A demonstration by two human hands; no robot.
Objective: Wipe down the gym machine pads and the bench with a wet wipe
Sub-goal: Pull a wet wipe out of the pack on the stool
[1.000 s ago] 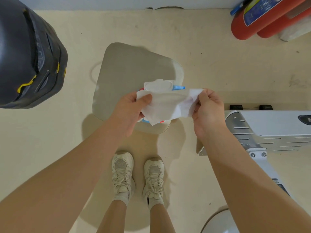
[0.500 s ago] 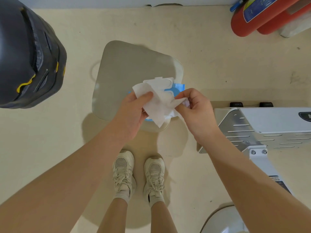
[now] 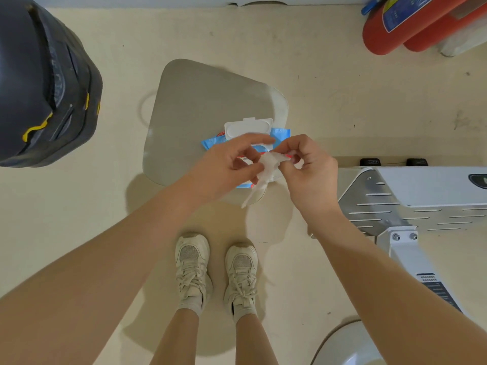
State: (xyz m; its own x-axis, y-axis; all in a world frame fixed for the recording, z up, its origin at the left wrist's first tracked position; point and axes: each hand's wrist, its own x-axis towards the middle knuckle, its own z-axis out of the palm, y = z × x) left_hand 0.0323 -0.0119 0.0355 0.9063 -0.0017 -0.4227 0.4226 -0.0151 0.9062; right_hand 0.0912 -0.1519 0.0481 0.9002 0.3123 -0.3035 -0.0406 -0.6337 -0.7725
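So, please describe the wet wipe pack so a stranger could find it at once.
Find the grey stool seat ahead of the shoes. The wipe pack lies on its near right part, under both hands: blue, with an open white flip lid.

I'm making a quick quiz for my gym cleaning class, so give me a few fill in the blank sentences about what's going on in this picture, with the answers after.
1. Both hands, the left hand and the right hand, hold a bunched white ____.
2. The wipes pack lies on a grey ____ with its white lid open.
3. Two red ____ stand in the far right corner.
4. The person's shoes are fastened with ____.

Missing words: wet wipe; stool; fire extinguishers; laces
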